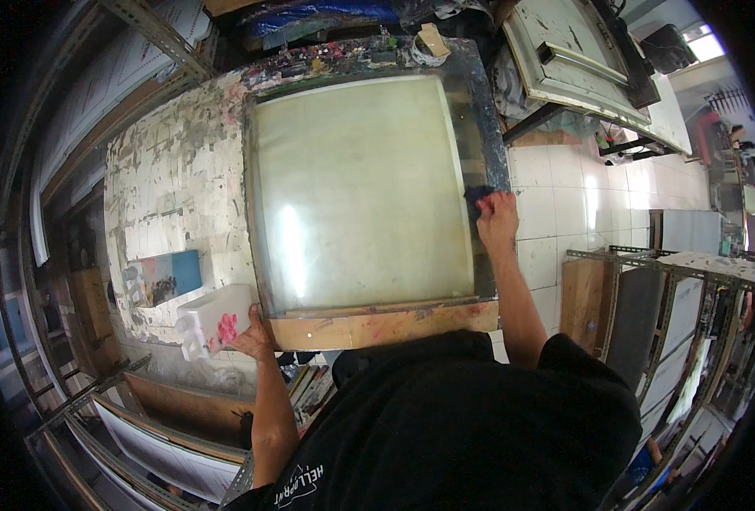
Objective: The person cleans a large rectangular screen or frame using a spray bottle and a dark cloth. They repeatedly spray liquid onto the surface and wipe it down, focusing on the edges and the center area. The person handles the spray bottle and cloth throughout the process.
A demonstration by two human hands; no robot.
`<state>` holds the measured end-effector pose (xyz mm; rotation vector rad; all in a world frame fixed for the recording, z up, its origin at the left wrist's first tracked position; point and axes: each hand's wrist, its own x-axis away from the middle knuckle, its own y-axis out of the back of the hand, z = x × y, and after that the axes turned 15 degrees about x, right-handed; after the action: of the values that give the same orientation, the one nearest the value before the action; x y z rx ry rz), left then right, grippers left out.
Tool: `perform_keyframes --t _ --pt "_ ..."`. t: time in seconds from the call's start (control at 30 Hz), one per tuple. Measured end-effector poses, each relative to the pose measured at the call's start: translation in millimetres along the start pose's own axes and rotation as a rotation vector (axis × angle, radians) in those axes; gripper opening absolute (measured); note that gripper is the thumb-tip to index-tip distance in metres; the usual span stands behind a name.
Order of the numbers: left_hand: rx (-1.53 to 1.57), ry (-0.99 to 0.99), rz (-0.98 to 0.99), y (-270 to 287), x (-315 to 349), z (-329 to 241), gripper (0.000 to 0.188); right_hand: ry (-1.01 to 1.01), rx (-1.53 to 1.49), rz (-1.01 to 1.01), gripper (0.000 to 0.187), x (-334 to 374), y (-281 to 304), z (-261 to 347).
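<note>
Gripping one white jug (218, 312) in left hand (254, 338), pinching one dark rag (474, 197) in right hand (498, 215), with one panel (365, 196) between: pale greenish, kinda shiny.

You wear a black short-sleeved shirt (480, 417), its dark cloth spreading wide behind both grips. Up the arm from the grip of your right hand (497, 217), past a bare right forearm (522, 315), the right sleeve (578, 366) is noted as black and loose-cut. Up the arm from your left hand (256, 336), the left forearm (273, 409) is likewise bare; the left sleeve (262, 496) shows only in part. Behind the left grip, your shirt bears a white print (301, 487): block lettering beside a thin outlined figure.
</note>
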<state>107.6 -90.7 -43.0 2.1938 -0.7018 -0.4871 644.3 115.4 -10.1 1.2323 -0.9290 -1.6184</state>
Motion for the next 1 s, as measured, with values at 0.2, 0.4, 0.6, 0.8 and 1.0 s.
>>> perform_keyframes --t 0.2,0.4,0.6,0.8,1.0 --pt "0.014 -0.004 -0.029 -3.7 -2.1 -2.3 0.078 0.046 0.105 -0.135 0.008 -89.7 -36.4 -8.2" --pt "0.18 -0.046 -0.079 3.8 2.8 -21.9 0.082 0.045 0.09 -0.029 0.016 -30.8 5.2 15.0" --pt "0.279 -0.05 -0.13 -4.4 0.8 -10.2 0.082 -0.318 -0.368 0.28 0.023 18.7 29.6 6.9" --pt "0.316 -0.025 -0.147 2.0 5.1 -30.3 0.082 -0.169 0.018 0.061 0.029 22.6 56.5 17.5" --pt "0.232 0.009 -0.161 -1.7 6.1 -26.6 0.078 -0.155 -0.126 0.139 0.02 39.9 11.5 -8.5"
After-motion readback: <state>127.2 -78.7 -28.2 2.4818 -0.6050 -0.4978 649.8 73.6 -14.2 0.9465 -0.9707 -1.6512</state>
